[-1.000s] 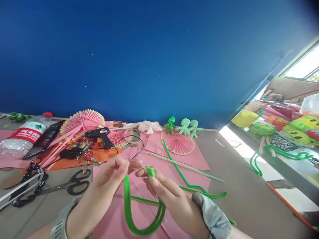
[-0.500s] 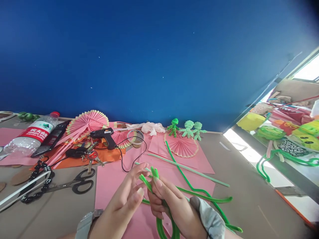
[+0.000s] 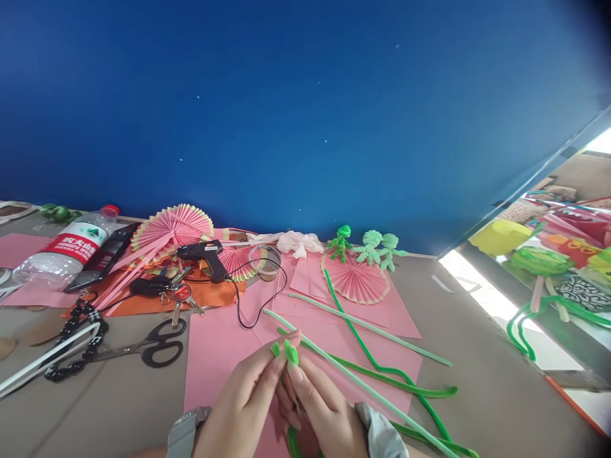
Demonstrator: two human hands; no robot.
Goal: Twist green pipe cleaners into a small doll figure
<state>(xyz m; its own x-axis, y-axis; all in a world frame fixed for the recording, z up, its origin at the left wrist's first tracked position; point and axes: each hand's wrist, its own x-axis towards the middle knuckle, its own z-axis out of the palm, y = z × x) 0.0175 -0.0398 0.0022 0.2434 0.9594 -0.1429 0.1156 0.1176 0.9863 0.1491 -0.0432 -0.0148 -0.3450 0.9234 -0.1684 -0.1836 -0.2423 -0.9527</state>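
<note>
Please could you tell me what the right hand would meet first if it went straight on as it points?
Probably the left hand, just ahead by the tips of the green pipe cleaners, though depth there is hard to judge.

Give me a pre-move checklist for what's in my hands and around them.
1. Left hand gripping the green pipe cleaners: ok, pinched near an end.
2. Right hand gripping them: ok, thumb against the tips.
3. Their lower part visible: not ok, mostly hidden by the hands.
4. Scissors apart from both hands: ok, on the table to the left.
5. Glue gun cool: cannot tell.
</note>
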